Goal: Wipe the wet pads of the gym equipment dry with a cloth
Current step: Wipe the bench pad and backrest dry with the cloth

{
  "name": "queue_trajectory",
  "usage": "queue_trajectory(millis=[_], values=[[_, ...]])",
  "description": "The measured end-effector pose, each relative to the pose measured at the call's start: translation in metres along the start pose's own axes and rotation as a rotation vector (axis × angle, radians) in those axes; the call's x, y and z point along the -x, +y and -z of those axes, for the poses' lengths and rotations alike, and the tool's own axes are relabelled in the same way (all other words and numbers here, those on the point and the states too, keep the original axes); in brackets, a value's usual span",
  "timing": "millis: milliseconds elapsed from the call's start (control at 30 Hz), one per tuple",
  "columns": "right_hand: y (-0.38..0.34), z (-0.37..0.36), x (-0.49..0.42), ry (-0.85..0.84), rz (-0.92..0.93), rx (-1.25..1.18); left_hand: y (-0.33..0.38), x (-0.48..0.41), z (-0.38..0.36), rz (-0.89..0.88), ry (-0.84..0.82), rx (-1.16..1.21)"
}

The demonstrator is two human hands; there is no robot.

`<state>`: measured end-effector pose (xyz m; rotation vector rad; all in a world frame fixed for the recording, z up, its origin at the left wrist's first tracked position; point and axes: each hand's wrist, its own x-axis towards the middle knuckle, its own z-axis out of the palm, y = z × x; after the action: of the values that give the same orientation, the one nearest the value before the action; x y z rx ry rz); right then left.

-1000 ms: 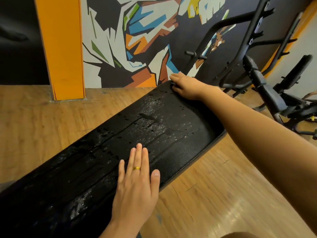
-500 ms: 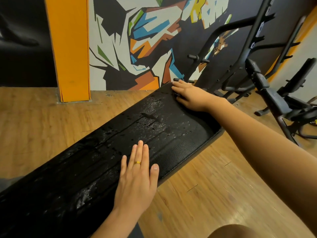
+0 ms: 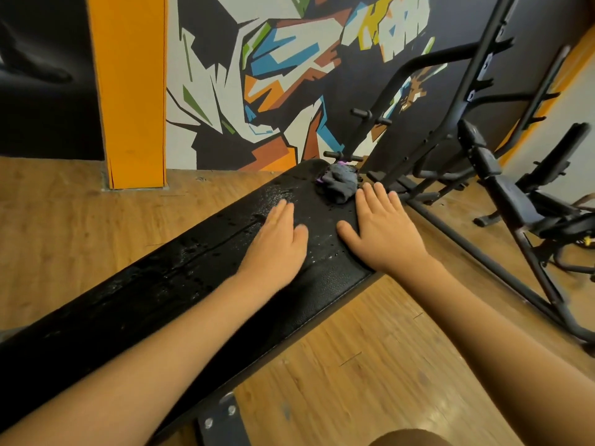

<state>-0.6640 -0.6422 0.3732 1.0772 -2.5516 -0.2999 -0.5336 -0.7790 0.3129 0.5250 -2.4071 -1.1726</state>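
Note:
A long black bench pad runs from lower left to upper middle, beaded with water drops. A crumpled grey cloth with a purple edge lies on the pad's far end. My left hand lies flat on the pad, fingers straight, a little short of the cloth. My right hand lies flat beside it near the pad's right edge, fingertips just right of the cloth and not gripping it.
A black metal rack and another black bench stand to the right on the wooden floor. An orange pillar and a painted wall stand behind. The bench's metal bracket shows below.
My right hand has drawn back from the pad's far end, uncovering the cloth there. My left hand has slid forward along the pad toward the far end.

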Motion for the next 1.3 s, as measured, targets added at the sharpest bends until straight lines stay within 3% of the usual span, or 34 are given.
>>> queue_trajectory(millis=[234,434,735,835,901,1135,1302], values=[[-0.003,-0.002,-0.001,0.031,0.003,0.008,0.041,-0.110,-0.013,-0.192,0.106,0.084],[-0.001,0.000,-0.002,0.011,0.015,0.000,0.053,-0.141,-0.027,-0.186,0.020,0.043],[-0.004,0.000,-0.003,0.008,0.006,0.014,0.038,-0.168,-0.003,-0.366,-0.112,-0.030],[-0.004,0.000,-0.002,0.009,-0.001,0.012,0.034,-0.178,0.006,-0.386,0.023,-0.206],[-0.004,-0.001,-0.002,0.005,-0.003,0.017,0.021,-0.181,0.010,-0.401,0.079,-0.135],[-0.005,-0.001,-0.003,0.012,-0.014,0.018,0.010,-0.193,0.006,-0.450,-0.015,-0.174],[-0.004,-0.001,-0.001,0.012,-0.011,0.023,-0.012,-0.211,0.035,-0.578,-0.217,-0.312]])
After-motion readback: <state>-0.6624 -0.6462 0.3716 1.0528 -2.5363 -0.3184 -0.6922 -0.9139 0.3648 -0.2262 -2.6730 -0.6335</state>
